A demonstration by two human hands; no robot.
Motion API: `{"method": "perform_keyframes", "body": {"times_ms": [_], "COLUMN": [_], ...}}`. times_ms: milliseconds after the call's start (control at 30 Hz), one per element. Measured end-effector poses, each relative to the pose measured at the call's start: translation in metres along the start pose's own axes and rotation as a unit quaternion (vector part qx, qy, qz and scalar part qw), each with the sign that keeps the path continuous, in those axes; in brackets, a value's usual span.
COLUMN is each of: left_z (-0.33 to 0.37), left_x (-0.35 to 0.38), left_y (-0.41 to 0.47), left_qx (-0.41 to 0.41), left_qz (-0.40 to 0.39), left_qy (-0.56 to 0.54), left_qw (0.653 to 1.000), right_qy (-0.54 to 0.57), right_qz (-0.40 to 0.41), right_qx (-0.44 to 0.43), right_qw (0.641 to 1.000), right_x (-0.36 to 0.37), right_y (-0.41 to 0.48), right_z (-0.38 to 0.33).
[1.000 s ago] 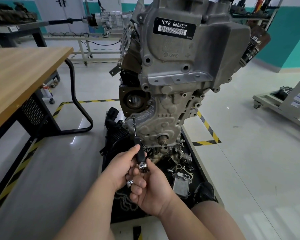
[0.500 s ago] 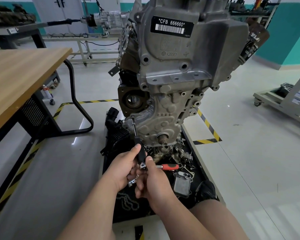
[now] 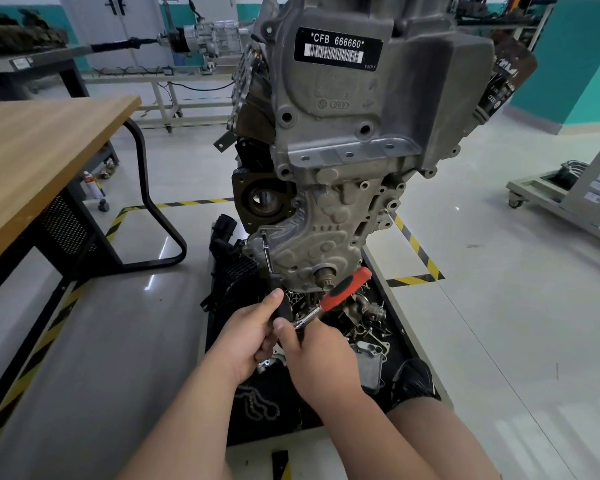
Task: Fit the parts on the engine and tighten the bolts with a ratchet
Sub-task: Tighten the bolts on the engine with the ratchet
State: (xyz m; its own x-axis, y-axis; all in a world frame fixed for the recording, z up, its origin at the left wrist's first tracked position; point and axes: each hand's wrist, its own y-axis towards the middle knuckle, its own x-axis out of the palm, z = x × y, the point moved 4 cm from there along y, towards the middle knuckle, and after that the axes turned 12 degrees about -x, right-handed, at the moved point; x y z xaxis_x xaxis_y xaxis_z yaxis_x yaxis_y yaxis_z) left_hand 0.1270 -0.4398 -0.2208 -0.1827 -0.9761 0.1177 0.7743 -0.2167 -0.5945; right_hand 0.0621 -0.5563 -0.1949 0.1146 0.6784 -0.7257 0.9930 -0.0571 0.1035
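A grey engine (image 3: pixel 361 140) stands upright on a stand, its lower cast cover (image 3: pixel 312 244) facing me. A thin extension bar (image 3: pixel 268 258) runs from a bolt at the cover's lower left corner down to a black handle. My left hand (image 3: pixel 246 337) grips that black handle. My right hand (image 3: pixel 312 351) holds the head end of a ratchet (image 3: pixel 336 296) with a red and black grip. The ratchet sits on the bar's lower end and its grip points up and to the right.
A black tray (image 3: pixel 409 344) under the engine holds several loose metal parts, a chain and a cooler block. A wooden workbench (image 3: pixel 39 161) stands at the left. Yellow-black tape marks the floor. A wheeled cart (image 3: pixel 568 202) is at the right.
The ratchet's red grip has swung from hidden, through pointing right, to pointing up and right. Both hands stay at the bar's lower end.
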Motion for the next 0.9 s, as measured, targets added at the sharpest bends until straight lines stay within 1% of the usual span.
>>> {"method": "perform_keyframes", "body": {"times_ms": [67, 167, 267, 433, 533, 667, 800, 900], "left_z": [0.001, 0.001, 0.000, -0.001, -0.001, 0.000, 0.002, 0.003], "left_x": [0.000, 0.001, 0.003, 0.004, 0.003, 0.001, 0.000, -0.002], "left_y": [-0.001, -0.001, -0.001, -0.001, -0.002, -0.003, -0.007, -0.007], "left_qx": [0.000, -0.002, -0.005, -0.013, -0.026, -0.042, -0.045, -0.031], "left_qz": [0.001, -0.015, -0.022, -0.002, 0.002, -0.007, -0.001, 0.017], "left_qy": [0.006, 0.002, -0.015, -0.017, -0.011, -0.021, 0.008, 0.015], "left_qw": [1.000, 1.000, 1.000, 1.000, 1.000, 0.999, 0.999, 0.999], "right_qy": [0.116, 0.284, 0.411, 0.561, 0.617, 0.654, 0.688, 0.726], "right_qz": [-0.003, -0.017, -0.026, -0.029, -0.038, -0.067, -0.090, -0.094], "right_qx": [0.029, 0.074, 0.122, 0.216, 0.235, 0.259, 0.280, 0.300], "right_qw": [0.993, 0.956, 0.903, 0.798, 0.750, 0.708, 0.663, 0.611], "right_x": [0.003, 0.009, 0.015, 0.024, 0.026, 0.027, 0.029, 0.030], "right_y": [-0.002, -0.007, -0.010, -0.012, -0.012, -0.013, -0.015, -0.016], "right_z": [0.001, -0.002, -0.006, -0.011, -0.014, -0.018, -0.021, -0.023]}}
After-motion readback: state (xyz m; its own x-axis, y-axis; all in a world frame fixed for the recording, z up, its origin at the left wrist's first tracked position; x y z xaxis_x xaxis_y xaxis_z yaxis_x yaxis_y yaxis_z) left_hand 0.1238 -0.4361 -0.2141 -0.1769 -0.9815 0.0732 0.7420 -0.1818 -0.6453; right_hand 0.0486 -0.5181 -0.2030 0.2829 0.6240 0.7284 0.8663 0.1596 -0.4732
